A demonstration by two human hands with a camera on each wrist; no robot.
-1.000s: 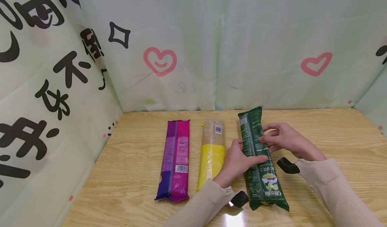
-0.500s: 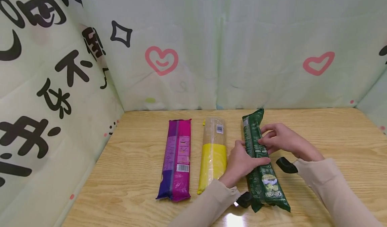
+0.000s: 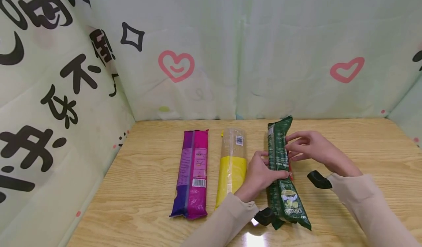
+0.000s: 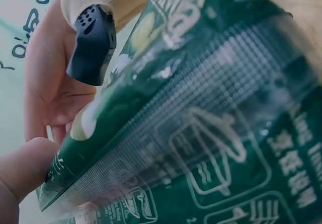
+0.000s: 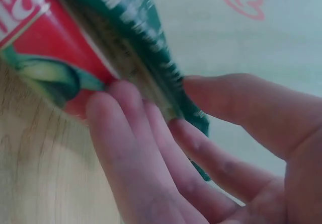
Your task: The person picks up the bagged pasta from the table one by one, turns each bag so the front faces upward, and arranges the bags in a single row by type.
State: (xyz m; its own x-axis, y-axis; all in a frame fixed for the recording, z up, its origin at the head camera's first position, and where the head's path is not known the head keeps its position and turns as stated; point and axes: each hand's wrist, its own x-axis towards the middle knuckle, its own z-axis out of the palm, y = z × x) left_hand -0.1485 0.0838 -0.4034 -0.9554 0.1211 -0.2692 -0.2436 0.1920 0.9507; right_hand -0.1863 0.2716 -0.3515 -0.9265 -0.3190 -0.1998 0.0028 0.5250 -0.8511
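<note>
A long green pasta packet lettered "Olivoila" is tilted up on its side on the table in the head view. My left hand grips its left side, thumb across the face and fingers behind. My right hand pinches the upper right edge. In the right wrist view the thumb meets the green side, and the other fingers lie against the red side. The left wrist view has the packet's printed back up close, showing cooking pictures.
A yellow and clear packet lies just left of my left hand. Farther left is a purple and pink packet. Printed cloth walls stand behind and beside the wooden table.
The green packet has rolled from lying face up toward its left edge, so a strip of red shows at its right. My right hand has moved slightly right with the raised edge.
</note>
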